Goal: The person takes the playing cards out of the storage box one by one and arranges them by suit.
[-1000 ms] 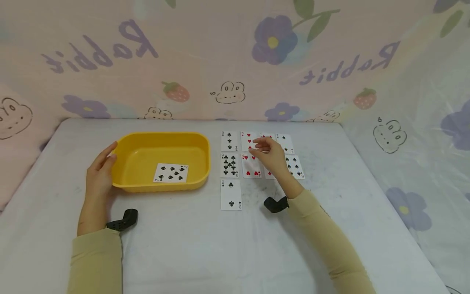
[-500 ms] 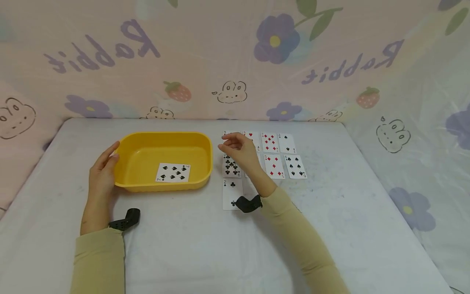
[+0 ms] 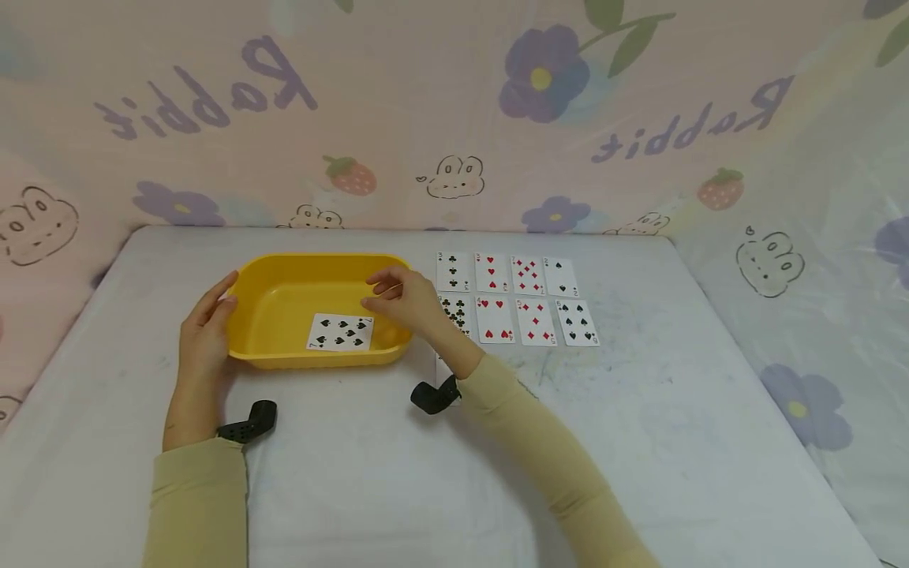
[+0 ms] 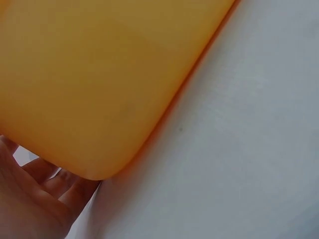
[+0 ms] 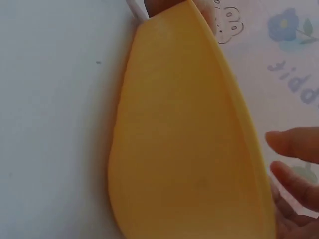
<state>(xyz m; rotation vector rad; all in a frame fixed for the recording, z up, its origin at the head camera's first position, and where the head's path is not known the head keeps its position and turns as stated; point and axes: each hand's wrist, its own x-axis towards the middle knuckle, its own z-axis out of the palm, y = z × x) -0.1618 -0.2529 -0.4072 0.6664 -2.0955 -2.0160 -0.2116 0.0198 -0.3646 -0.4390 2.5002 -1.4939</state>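
Yellow tray (image 3: 284, 304) sits on the left part of the desk (image 3: 639, 410), and both our hands are at it. Our right hand (image 3: 401, 300) hangs over its right rim with a loose, wide grip and holds nothing. Our left hand (image 3: 202, 335) lies flat against the left wall, fingers straight.

One card, the seven of spades (image 3: 341, 332), lies in the tray. Two rows of cards (image 3: 495, 319) lie just beside it on the right.

We think this is a pause between cards. To put one in, the right hand would need to pinch one from the rows.

Only the head view shows the cards. The right wrist view shows our fingers (image 5: 294, 144) spread and bare. The left wrist view shows just the tray wall and our palm.
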